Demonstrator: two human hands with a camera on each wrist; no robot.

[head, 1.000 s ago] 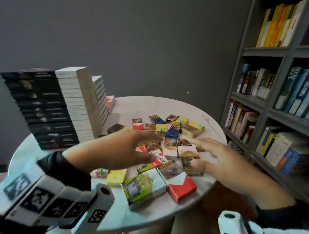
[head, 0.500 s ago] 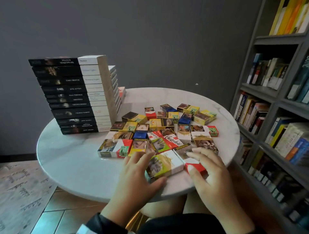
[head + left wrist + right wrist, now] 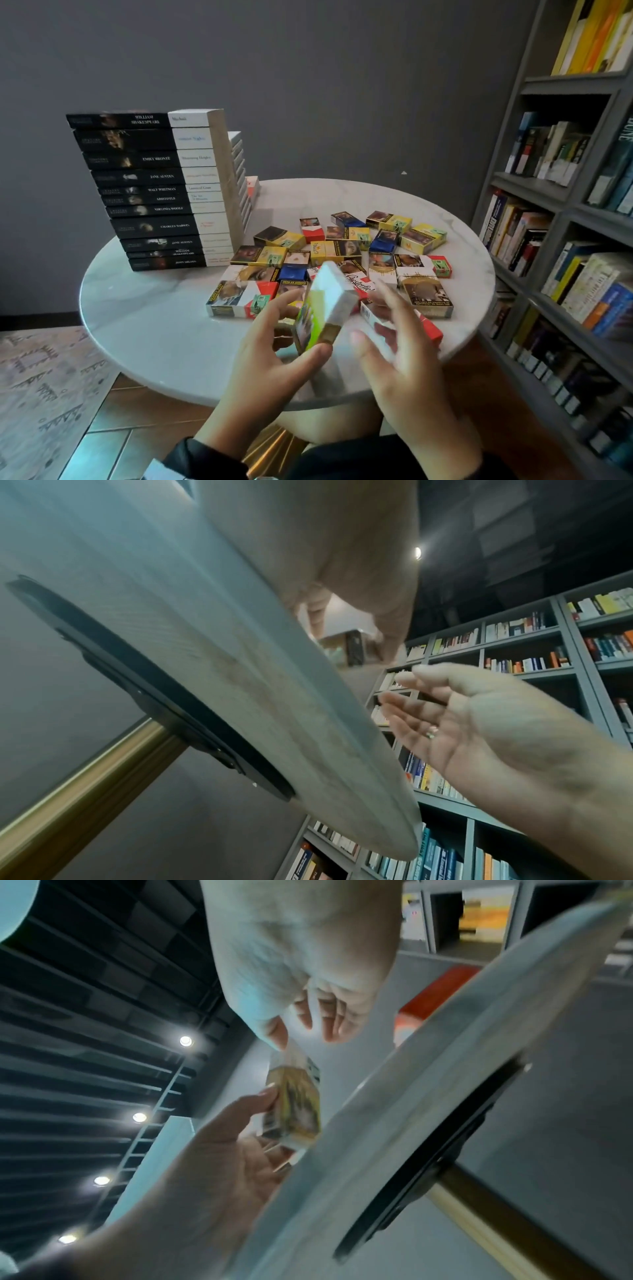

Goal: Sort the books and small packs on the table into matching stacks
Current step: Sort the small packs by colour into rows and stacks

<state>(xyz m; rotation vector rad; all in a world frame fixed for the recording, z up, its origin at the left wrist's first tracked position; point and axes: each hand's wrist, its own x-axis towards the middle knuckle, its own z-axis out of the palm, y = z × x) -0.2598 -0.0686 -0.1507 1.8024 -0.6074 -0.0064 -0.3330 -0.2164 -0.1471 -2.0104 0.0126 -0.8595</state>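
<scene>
Gripping a green-and-white pack (image 3: 323,308) near the lower middle of the head view, the left hand (image 3: 274,356) has its thumb pressed under the pack's lower end and its fingers behind the far side, so the pack stands tilted and lifted off the desk (image 3: 154,325). The right hand (image 3: 404,363) sits just right of it with fingers spread and relaxed, holding nothing, over a red-and-white pack (image 3: 424,329) that lies near the desk's front edge; whether the fingers touch that pack cannot be told through the blur.

Behind the hands, across the middle of the frame, a loose spread of small packs (image 3: 342,250) in yellow, red, blue and white lies flat on the round marble top, many touching or overlapping. At the upper left a tall stack of books (image 3: 154,192) with black-and-white spines stands on the desk, with a second stack just behind it. A grey bookshelf (image 3: 565,205) full of books fills the right side.

From the right wrist view the left hand's thumb (image 3: 263,1099) shows pressed on the pack's edge above the desk rim.
</scene>
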